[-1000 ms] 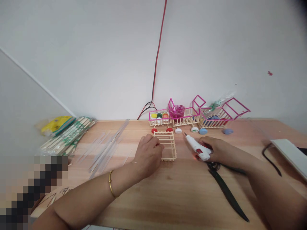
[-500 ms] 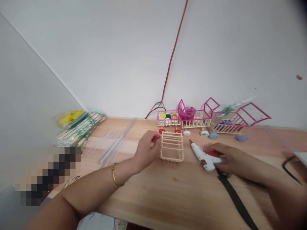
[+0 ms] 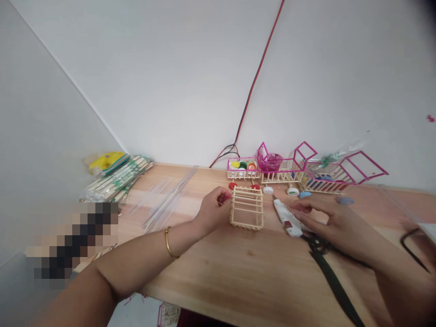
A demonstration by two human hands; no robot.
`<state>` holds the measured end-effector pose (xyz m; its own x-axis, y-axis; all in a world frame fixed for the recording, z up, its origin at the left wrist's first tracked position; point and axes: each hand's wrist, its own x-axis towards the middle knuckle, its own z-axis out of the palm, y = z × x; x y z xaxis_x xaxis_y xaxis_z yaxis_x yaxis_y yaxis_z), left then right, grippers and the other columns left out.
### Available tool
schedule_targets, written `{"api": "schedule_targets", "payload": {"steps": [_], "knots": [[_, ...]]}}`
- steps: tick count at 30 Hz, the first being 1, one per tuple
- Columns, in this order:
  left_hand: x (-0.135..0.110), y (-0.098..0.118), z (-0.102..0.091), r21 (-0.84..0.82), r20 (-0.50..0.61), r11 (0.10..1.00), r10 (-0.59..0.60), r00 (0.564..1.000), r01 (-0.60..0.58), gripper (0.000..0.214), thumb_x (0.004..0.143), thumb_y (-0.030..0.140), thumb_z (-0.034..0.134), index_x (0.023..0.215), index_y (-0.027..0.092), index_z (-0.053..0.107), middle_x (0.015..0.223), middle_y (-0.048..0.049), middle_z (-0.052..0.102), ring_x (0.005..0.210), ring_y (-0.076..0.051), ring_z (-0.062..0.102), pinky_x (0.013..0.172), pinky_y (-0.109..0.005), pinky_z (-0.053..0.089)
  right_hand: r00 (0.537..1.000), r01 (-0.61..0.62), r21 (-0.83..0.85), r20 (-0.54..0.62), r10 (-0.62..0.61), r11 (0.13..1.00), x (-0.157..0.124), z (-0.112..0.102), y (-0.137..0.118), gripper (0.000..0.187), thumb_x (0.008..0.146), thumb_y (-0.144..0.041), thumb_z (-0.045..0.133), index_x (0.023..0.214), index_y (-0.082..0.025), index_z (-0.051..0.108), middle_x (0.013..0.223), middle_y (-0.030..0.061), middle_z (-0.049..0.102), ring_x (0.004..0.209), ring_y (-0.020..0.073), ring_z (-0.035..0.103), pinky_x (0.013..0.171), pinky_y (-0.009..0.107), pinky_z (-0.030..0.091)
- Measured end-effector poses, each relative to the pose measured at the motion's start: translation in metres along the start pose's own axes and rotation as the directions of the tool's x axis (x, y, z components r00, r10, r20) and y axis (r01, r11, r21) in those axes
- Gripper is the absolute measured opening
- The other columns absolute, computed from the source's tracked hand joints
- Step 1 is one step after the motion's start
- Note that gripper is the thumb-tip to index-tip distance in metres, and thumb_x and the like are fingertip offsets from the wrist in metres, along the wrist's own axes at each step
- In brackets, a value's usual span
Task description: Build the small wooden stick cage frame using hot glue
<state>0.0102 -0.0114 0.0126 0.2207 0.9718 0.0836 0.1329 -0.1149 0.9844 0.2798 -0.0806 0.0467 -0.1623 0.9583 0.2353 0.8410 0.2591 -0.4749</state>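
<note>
My left hand (image 3: 215, 209) is closed at the left edge of a small frame of thin wooden sticks (image 3: 247, 209), its fingertips against the upper corner. The frame has several crossbars and rests on the table. To its right lies a white hot glue gun (image 3: 288, 219), nozzle pointing away toward the wall. My right hand (image 3: 327, 222) hovers just beside the glue gun with thumb and fingers apart, not wrapped round it. Beneath that hand, black-handled pliers or cutters (image 3: 320, 247) are partly covered.
Along the wall stand a small stick cart with bottle caps (image 3: 243, 175), a cart holding a purple cup (image 3: 272, 162) and another stick cart (image 3: 327, 184). Clear glue sticks (image 3: 170, 200) and packs of wooden sticks (image 3: 119, 179) lie left. A red-black cable (image 3: 254, 84) runs down the wall.
My right hand has let go of the glue gun, which now lies on the table, and its fingers have opened. My left hand stays by the stick frame. The view has shifted slightly.
</note>
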Motion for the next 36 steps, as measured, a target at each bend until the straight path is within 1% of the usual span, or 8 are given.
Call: {"api": "schedule_targets", "payload": {"steps": [3, 6, 8, 12, 16, 22, 32, 36], "knots": [[-0.001, 0.003, 0.0, -0.015, 0.006, 0.999, -0.03, 1.0, 0.03, 0.016, 0.069, 0.027, 0.06, 0.069, 0.016, 0.049, 0.059, 0.0064, 0.045, 0.054, -0.006, 0.037, 0.051, -0.019, 0.029, 0.992, 0.118, 0.013, -0.04, -0.117, 0.993, 0.007, 0.004, -0.032, 0.022, 0.089, -0.036, 0.049, 0.088, -0.023, 0.067, 0.083, 0.004, 0.07, 0.073, 0.0189, 0.065, 0.064, 0.03, 0.05], [-0.002, 0.002, -0.001, -0.013, 0.019, 1.0, -0.005, 1.0, 0.005, 0.013, 0.068, 0.024, 0.06, 0.069, 0.016, 0.049, 0.06, 0.0064, 0.045, 0.055, -0.006, 0.037, 0.052, -0.019, 0.029, 0.968, 0.248, -0.072, -0.012, -0.25, 0.966, 0.02, 0.018, -0.056, 0.018, 0.089, -0.029, 0.05, 0.089, -0.022, 0.067, 0.083, 0.0038, 0.07, 0.072, 0.0175, 0.064, 0.064, 0.029, 0.048], [-0.002, -0.001, -0.001, -0.017, 0.031, 1.0, 0.01, 0.999, -0.009, 0.013, 0.069, 0.023, 0.059, 0.07, 0.016, 0.048, 0.061, 0.0063, 0.046, 0.056, -0.007, 0.038, 0.053, -0.019, 0.03, 0.951, 0.307, -0.133, 0.013, -0.309, 0.942, 0.03, 0.029, -0.064, 0.016, 0.088, -0.025, 0.051, 0.09, -0.02, 0.067, 0.082, 0.005, 0.07, 0.073, 0.0182, 0.063, 0.063, 0.029, 0.047], [0.0, -0.009, -0.002, -0.024, 0.056, 1.0, 0.016, 0.998, -0.015, 0.011, 0.069, 0.02, 0.058, 0.07, 0.017, 0.047, 0.061, 0.0062, 0.046, 0.057, -0.007, 0.04, 0.054, -0.02, 0.031, 0.95, 0.313, -0.19, 0.082, -0.303, 0.93, 0.044, 0.05, -0.067, 0.016, 0.088, -0.024, 0.053, 0.09, -0.02, 0.068, 0.081, 0.0056, 0.071, 0.073, 0.0185, 0.062, 0.064, 0.03, 0.045], [0.002, -0.013, -0.002, -0.022, 0.057, 0.999, 0.024, 0.998, -0.023, 0.008, 0.068, 0.017, 0.055, 0.069, 0.017, 0.048, 0.062, 0.0061, 0.047, 0.058, -0.008, 0.042, 0.055, -0.02, 0.033, 0.951, 0.308, -0.216, 0.097, -0.294, 0.926, 0.047, 0.062, -0.064, 0.015, 0.087, -0.026, 0.055, 0.087, -0.02, 0.068, 0.079, 0.0058, 0.069, 0.074, 0.0192, 0.061, 0.065, 0.03, 0.043], [0.003, -0.012, -0.003, -0.012, 0.06, 1.0, 0.012, 0.998, -0.011, 0.007, 0.066, 0.013, 0.052, 0.068, 0.017, 0.048, 0.062, 0.006, 0.048, 0.059, -0.008, 0.044, 0.056, -0.02, 0.034, 0.948, 0.316, -0.211, 0.098, -0.302, 0.925, 0.047, 0.064, -0.068, 0.019, 0.09, -0.022, 0.05, 0.08, -0.019, 0.066, 0.077, 0.0054, 0.066, 0.074, 0.0188, 0.059, 0.067, 0.03, 0.041], [0.003, -0.009, -0.003, -0.021, 0.075, 1.0, 0.016, 0.997, -0.015, 0.006, 0.066, 0.013, 0.053, 0.069, 0.017, 0.049, 0.062, 0.0057, 0.048, 0.058, -0.008, 0.044, 0.056, -0.02, 0.034, 0.953, 0.304, -0.218, 0.063, -0.297, 0.927, 0.044, 0.064, -0.069, 0.02, 0.091, -0.023, 0.049, 0.079, -0.019, 0.065, 0.077, 0.0046, 0.066, 0.074, 0.0187, 0.059, 0.065, 0.029, 0.041], [0.004, -0.011, -0.003, -0.019, 0.077, 1.0, 0.02, 0.997, -0.019, 0.006, 0.066, 0.013, 0.052, 0.069, 0.016, 0.049, 0.063, 0.0056, 0.048, 0.058, -0.008, 0.044, 0.056, -0.02, 0.034, 0.95, 0.311, -0.215, 0.055, -0.306, 0.926, 0.045, 0.065, -0.068, 0.02, 0.091, -0.023, 0.049, 0.082, -0.019, 0.066, 0.08, 0.005, 0.067, 0.076, 0.0189, 0.059, 0.068, 0.03, 0.041]]}}
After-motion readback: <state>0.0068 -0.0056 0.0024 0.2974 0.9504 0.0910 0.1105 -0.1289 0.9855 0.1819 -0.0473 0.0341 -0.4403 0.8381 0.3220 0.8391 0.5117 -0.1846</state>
